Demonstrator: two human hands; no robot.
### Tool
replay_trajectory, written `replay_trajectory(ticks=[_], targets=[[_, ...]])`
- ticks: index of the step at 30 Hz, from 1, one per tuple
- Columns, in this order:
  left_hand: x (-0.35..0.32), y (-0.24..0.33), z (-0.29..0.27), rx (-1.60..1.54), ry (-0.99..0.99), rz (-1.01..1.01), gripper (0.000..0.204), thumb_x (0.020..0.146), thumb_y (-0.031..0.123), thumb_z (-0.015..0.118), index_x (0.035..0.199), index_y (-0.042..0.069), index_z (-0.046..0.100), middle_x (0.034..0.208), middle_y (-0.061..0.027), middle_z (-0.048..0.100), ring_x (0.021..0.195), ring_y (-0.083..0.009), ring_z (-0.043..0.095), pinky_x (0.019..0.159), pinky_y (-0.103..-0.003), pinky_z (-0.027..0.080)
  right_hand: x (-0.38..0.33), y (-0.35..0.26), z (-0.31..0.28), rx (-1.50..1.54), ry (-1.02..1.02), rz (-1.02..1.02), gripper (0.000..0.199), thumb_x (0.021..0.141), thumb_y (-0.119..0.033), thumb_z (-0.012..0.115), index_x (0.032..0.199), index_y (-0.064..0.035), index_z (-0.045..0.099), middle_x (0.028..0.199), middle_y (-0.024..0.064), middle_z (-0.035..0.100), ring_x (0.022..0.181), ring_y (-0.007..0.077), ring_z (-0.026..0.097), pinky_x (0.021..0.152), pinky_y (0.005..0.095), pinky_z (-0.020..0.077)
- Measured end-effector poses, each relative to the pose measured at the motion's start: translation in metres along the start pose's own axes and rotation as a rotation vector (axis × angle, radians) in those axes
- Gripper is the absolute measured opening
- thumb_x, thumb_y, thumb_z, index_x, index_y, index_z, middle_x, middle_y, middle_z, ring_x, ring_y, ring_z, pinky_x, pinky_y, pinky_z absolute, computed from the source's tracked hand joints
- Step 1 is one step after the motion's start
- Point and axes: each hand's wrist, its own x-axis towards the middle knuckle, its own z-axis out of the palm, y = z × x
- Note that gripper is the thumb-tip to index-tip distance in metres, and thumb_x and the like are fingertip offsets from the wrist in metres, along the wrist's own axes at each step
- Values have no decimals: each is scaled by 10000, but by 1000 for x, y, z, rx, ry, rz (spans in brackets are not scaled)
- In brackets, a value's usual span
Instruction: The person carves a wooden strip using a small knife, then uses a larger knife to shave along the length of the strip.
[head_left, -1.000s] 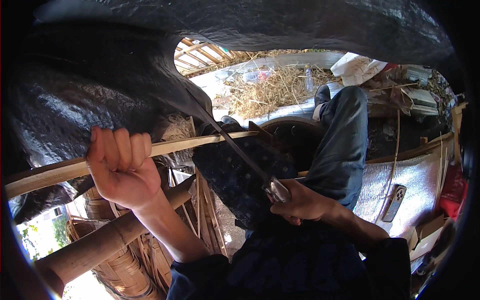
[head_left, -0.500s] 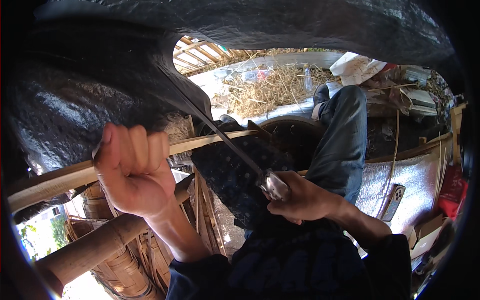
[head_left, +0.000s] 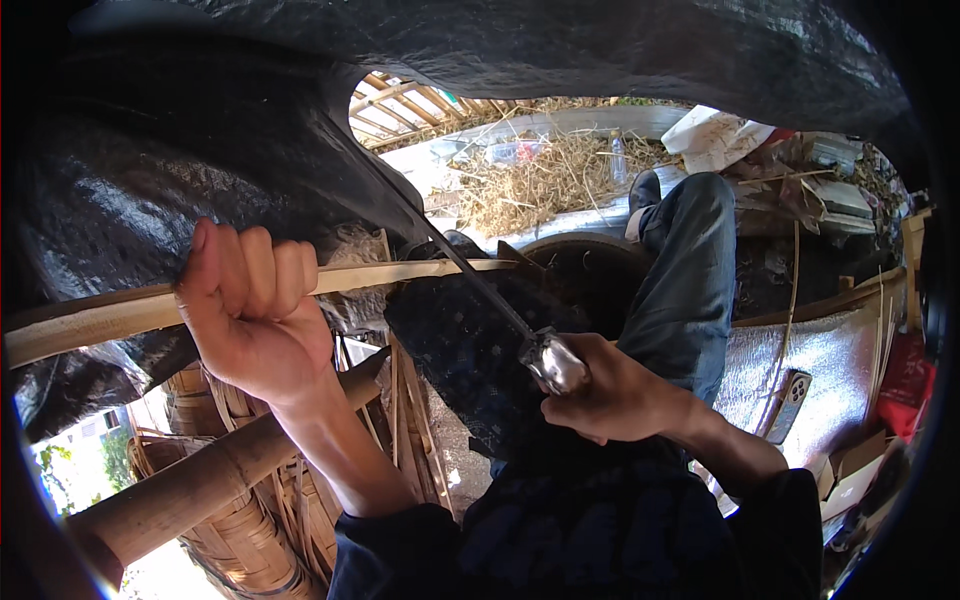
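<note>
The left hand [head_left: 257, 315] is closed round a pale strip [head_left: 385, 275], which runs nearly level from the left edge to mid-frame. Below right of it, the right hand [head_left: 625, 395] grips a metal handle [head_left: 555, 363], its blade [head_left: 490, 295] slanting up-left across the strip. Contact I can't judge; the blade's tip vanishes against black sheeting [head_left: 190, 190].

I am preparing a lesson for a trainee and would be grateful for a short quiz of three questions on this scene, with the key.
1. Which hand holds the long dark tool?
2. True or false: the phone lies farther right in the picture than the jeans leg.
3. The left hand is closed around:
A. the phone
B. the pale strip
C. the jeans leg

Key: 1. The right hand. 2. True. 3. B.
</note>
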Motion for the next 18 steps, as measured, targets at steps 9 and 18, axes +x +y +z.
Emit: replay_trajectory(ticks=[9, 18], targets=[[3, -2, 4, 17, 49, 15, 415, 897, 162, 392, 526, 153, 206, 451, 45, 139, 400, -56, 75, 418, -248, 115, 23, 52, 8, 132, 42, 65, 243, 756, -108, 537, 933, 35, 452, 517, 49, 482, 377, 114, 462, 357, 258, 366], [4, 0, 4, -12, 60, -7, 421, 894, 163, 398, 526, 154, 192, 454, 42, 129, 401, -56, 67, 417, -248, 108, -2, 12, 23, 95, 262, -121, 281, 748, -77, 566, 980, 35, 453, 554, 28, 468, 390, 122, 470, 354, 260, 368]])
